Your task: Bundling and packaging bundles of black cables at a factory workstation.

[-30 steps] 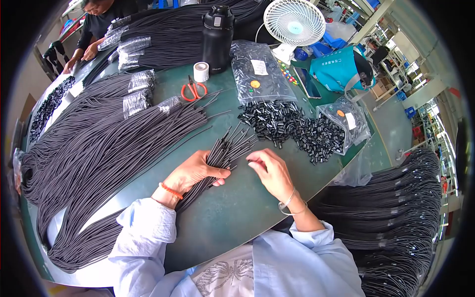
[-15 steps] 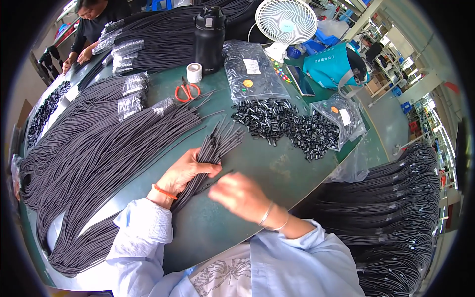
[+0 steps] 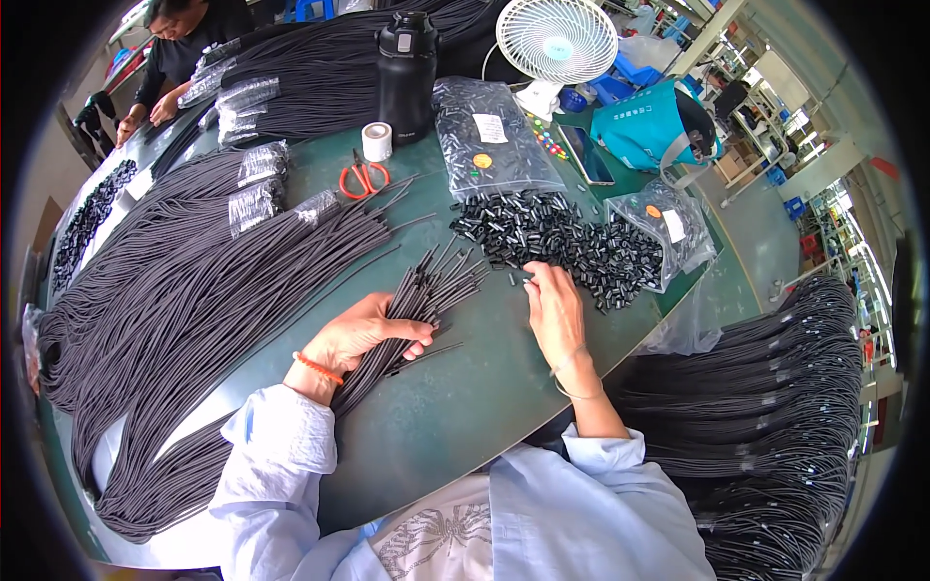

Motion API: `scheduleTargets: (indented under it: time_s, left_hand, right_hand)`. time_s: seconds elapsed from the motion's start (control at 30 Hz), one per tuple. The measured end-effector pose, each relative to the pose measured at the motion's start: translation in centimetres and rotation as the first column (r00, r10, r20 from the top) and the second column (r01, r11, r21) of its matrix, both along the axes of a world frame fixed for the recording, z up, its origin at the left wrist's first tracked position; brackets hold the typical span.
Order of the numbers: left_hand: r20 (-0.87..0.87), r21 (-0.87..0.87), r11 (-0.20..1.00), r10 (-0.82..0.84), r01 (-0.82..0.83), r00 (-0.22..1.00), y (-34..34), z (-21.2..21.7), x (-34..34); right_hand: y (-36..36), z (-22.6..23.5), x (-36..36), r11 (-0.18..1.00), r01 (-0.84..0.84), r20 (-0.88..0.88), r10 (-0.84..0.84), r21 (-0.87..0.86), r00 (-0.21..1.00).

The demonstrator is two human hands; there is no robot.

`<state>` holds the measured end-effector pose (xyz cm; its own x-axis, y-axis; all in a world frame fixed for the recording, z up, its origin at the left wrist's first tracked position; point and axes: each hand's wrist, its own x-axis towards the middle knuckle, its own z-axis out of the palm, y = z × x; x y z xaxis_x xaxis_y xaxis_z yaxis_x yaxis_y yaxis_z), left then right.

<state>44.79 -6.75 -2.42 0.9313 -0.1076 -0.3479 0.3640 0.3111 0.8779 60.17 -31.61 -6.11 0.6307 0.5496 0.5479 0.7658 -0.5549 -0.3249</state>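
Observation:
My left hand is wrapped around a bundle of thin black cords, its thumb lying across them. The cords' loose ends fan out past the fingers toward the upper right. One cord end sticks out lower, apart from the others. My right hand is at the near edge of a pile of small black tube-shaped pieces. Its thumb and fingertips are drawn together in a pinch; whatever is between them is too small to make out. A few loose pieces lie beside the fingertips.
More black cord bundles cover the table's left side. Orange-handled scissors, a tape roll, a black bottle, a bag of pieces and a fan stand behind. Cords hang at right. A co-worker sits far left.
My right hand has moved from beside the bundle, up and to the right, to the pile of small black pieces. My left hand still holds the cords, whose ends have spread slightly to the right.

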Motion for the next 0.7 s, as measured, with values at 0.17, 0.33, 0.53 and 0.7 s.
scheduleTargets:
  time_s: [0.17, 0.33, 0.53, 0.7]
  left_hand:
    - [0.036, -0.001, 1.0, -0.011, 0.011, 0.999, -0.2, 0.0, 0.0]
    - [0.012, -0.002, 1.0, -0.012, 0.012, 1.0, -0.2, 0.0, 0.0]
    - [0.009, -0.006, 1.0, -0.024, 0.024, 1.0, -0.1, -0.5, -0.1]
    - [0.066, 0.021, 0.996, 0.09, -0.091, 0.994, 0.0, -1.2, -0.1]
  right_hand:
    - [1.5, 0.7, -3.2, 0.857, -0.037, -0.78, 0.485, 0.514, 0.396]
    - [3.6, 0.2, -5.2, 0.744, 0.079, -0.748, 0.662, 0.663, 0.049]
    - [3.9, 1.1, -4.7, 0.831, -0.215, -0.792, 0.554, 0.512, 0.255]
    - [4.5, 3.3, -8.0, 0.861, -0.499, -0.029, 0.498, -0.099, 0.866]
